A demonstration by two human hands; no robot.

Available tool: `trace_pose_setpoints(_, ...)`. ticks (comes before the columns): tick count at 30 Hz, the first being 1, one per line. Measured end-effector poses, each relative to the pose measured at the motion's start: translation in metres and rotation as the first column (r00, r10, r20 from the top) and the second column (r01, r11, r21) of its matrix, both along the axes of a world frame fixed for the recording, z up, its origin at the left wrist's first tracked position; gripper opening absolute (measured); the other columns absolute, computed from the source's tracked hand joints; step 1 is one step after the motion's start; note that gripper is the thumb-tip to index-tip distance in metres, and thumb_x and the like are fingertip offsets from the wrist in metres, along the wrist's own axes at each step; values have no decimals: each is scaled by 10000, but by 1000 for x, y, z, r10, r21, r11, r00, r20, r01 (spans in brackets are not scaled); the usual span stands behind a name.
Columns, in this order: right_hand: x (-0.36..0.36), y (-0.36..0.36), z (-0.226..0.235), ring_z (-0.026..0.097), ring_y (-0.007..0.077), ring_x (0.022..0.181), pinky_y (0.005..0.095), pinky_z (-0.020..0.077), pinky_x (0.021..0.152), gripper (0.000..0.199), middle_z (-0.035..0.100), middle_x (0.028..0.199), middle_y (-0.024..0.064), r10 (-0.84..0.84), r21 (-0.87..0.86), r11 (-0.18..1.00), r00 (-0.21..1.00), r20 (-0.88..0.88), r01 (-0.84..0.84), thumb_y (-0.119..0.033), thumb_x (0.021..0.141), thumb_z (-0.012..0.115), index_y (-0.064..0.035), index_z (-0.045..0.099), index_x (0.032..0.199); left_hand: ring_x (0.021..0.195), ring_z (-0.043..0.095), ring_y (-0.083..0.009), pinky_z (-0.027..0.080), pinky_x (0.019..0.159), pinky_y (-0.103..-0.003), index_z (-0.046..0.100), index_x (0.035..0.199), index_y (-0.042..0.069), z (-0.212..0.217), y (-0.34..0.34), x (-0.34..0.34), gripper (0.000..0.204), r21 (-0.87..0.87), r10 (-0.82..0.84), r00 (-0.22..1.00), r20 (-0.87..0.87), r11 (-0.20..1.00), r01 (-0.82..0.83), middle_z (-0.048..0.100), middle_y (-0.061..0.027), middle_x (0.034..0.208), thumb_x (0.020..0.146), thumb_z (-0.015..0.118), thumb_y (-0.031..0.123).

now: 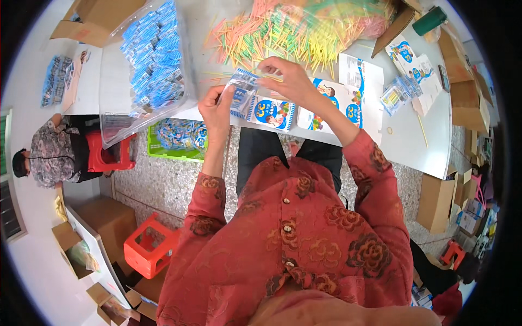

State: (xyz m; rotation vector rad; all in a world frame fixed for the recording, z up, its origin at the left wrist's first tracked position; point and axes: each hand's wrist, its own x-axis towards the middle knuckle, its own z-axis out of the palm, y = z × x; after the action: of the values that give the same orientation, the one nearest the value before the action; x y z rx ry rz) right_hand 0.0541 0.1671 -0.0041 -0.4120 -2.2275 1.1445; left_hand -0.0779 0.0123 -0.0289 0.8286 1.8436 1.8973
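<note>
At upper centre, the left hand (216, 107) pinches a clear-and-blue packet (242, 98), long axis running up the frame; the right hand (293, 81), fingers bent, grip unclear, is just right of it, nearer the coloured sticks (272, 44) above.

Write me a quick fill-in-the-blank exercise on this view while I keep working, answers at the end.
1. The left hand holds a clear packet whose main printed colour is ____.
2. The stick pile lies on the far part of the table, and the clear tray stands to its ____.
3. The crate on the floor has bright ____ walls.
4. The person's flower-patterned shirt is mainly ____.

Missing words: blue; left; green; red.
</note>
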Motion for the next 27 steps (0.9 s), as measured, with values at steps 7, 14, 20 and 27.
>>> trace_pose_setpoints(7, -30, -3, -9, 500, 175, 527, 322, 410, 529, 225, 555, 587, 93, 72, -44, 997, 975, 209, -65, -240, 786, 665, -20, 627, 765, 632, 479, -19, 377, 570, -165, 658, 848, -35, -5, -2, -2, 165, 46, -20, 997, 79, 999, 16, 595, 25, 714, 838, 660, 130)
trace_pose_setpoints(14, -30, -6, -22, 575, 311, 626, 396, 435, 591, 211, 590, 649, 135, 25, 152, 986, 956, 292, -72, -226, 835, 582, -35, 611, 749, 590, 456, -19, 352, 526, -177, 664, 847, -36, -15, -3, -9, 163, -78, -12, 997, 74, 997, 18, 567, 36, 659, 837, 645, 125)
trace_pose_setpoints(20, -24, -2, -25, 602, 287, 679, 347, 470, 611, 163, 638, 839, 125, -24, 200, 980, 999, 27, 18, -165, 859, 569, -18, 634, 883, 586, 458, -24, 355, 518, -186, 663, 847, -42, -27, 0, -18, 169, -80, 21, 997, 67, 997, -16, 565, 30, 654, 834, 642, 125)
trace_pose_setpoints(27, -8, 4, -19, 606, 303, 695, 362, 471, 606, 145, 628, 783, 127, -115, 92, 990, 993, 41, 111, -159, 856, 549, -33, 616, 833, 571, 511, -83, 404, 533, -237, 655, 831, -56, -42, 4, -23, 198, -167, 74, 993, -90, 982, -88, 588, -13, 640, 820, 647, 142)
